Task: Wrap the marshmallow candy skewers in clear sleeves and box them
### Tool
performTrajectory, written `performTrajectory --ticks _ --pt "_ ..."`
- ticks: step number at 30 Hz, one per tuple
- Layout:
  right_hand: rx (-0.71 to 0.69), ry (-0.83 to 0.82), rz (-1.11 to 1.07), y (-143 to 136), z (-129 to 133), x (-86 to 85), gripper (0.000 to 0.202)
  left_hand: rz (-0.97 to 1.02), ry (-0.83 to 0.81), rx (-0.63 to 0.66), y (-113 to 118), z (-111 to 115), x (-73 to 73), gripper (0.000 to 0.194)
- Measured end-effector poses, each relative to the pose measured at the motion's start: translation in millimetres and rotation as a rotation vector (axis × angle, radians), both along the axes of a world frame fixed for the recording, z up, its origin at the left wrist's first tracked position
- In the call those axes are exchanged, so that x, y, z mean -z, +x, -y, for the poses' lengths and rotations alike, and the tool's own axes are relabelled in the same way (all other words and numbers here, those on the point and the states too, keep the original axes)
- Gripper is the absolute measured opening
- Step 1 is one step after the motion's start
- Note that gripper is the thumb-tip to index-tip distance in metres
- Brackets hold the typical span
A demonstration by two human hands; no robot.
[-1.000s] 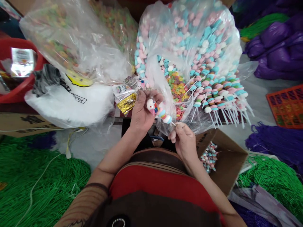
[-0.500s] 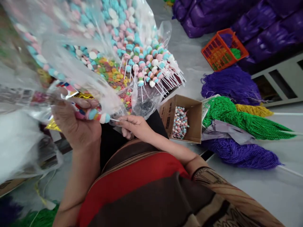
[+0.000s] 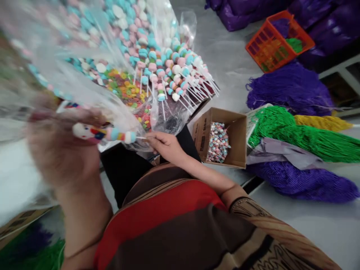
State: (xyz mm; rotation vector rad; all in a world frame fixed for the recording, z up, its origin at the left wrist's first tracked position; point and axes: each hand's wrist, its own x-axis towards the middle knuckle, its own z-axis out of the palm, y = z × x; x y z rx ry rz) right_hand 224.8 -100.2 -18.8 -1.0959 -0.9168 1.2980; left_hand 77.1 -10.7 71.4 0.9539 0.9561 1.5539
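My right hand [image 3: 165, 146] pinches the white stick of a candy skewer [image 3: 120, 135], which lies level and points left. Pink, blue, yellow and white pieces sit along it, with a white piece and a red-and-blue patterned part at its far end. Behind that end is my left hand [image 3: 66, 146], smeared by motion, so its grip is unclear. Above the hands, a clear plastic bag [image 3: 108, 95] lies beside colourful candy rings [image 3: 125, 86] and blue, pink and white candies [image 3: 128, 22]. Several finished-looking skewers [image 3: 180, 71] are piled at the right, sticks outward.
A cardboard box [image 3: 237, 142] holding many small wrapped items [image 3: 218, 144] stands right of my legs. Beyond it are green strands [image 3: 281, 127], purple strands [image 3: 303, 180] and an orange basket [image 3: 253, 45]. White plastic [image 3: 19, 168] lies at the left.
My left hand has moved left and blurred, uncovering the skewer's white and patterned far end. My right hand still pinches the stick, slightly farther right. The view has shifted a little.
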Motion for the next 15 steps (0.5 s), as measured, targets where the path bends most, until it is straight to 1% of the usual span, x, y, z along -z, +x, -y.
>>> performTrajectory --ticks 1,2,3,4,6,9,11,13,15 --pt "0.048 0.016 0.026 1.6 0.4 -1.1 0.030 0.062 0.044 0.065 -0.2 -0.9 4.7 0.018" --pt "0.087 0.021 0.046 3.0 0.8 -2.6 0.030 0.123 0.015 0.084 0.5 -1.2 9.5 0.021" --pt "0.118 0.002 0.037 4.1 1.2 -4.1 0.029 0.198 -0.073 0.122 1.8 -1.1 13.9 0.018" --pt "0.125 -0.029 -0.001 4.9 1.7 -5.3 0.029 0.295 -0.127 0.120 3.7 -0.8 17.7 0.015" --pt "0.088 -0.091 -0.065 5.0 2.7 -5.9 0.032 0.387 -0.137 0.106 7.5 -0.2 23.4 0.020" --pt "-0.027 -0.150 -0.078 1.6 5.0 -4.1 0.039 0.377 -0.101 0.102 9.5 0.0 27.9 0.025" --pt "-0.070 -0.160 -0.056 -1.3 6.1 -2.8 0.040 0.350 -0.099 0.088 7.5 0.1 29.5 0.029" --pt "-0.067 -0.161 -0.047 -3.4 6.0 -2.3 0.040 0.319 -0.113 0.074 4.3 0.8 30.7 0.031" --pt "-0.032 -0.147 -0.035 -4.4 4.7 -2.6 0.039 0.284 -0.120 0.074 1.1 2.0 31.8 0.030"
